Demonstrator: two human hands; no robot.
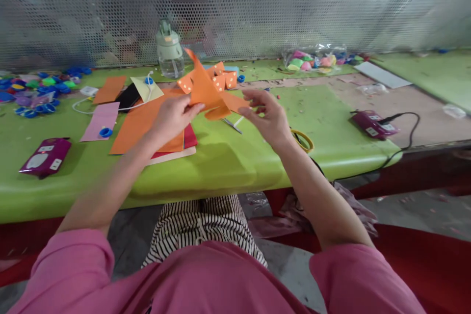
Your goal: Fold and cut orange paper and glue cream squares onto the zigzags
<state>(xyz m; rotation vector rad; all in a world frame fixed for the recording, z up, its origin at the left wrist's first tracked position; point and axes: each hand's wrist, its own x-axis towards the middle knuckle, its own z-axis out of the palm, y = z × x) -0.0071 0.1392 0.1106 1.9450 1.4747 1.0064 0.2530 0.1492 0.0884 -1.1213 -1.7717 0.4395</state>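
Note:
An orange paper pinwheel [206,89], its blades curled and folded, is held up above the green table. My left hand [174,114] pinches one blade at its left side. My right hand [268,115] pinches the tip of another blade at the right. Behind it lies orange paper with white dots [226,79], partly hidden by the pinwheel. Scissors [232,126] rest on the table below the pinwheel. Beneath my left forearm spreads a stack of orange [138,125] and red sheets.
A water bottle [170,51] stands at the back by the perforated metal screen. Purple boxes with sockets [46,157] sit left and right, the right one [374,124] with a black cable. Colourful small pieces [40,89] are heaped far left. Yellow-handled scissors [303,140] lie near my right wrist.

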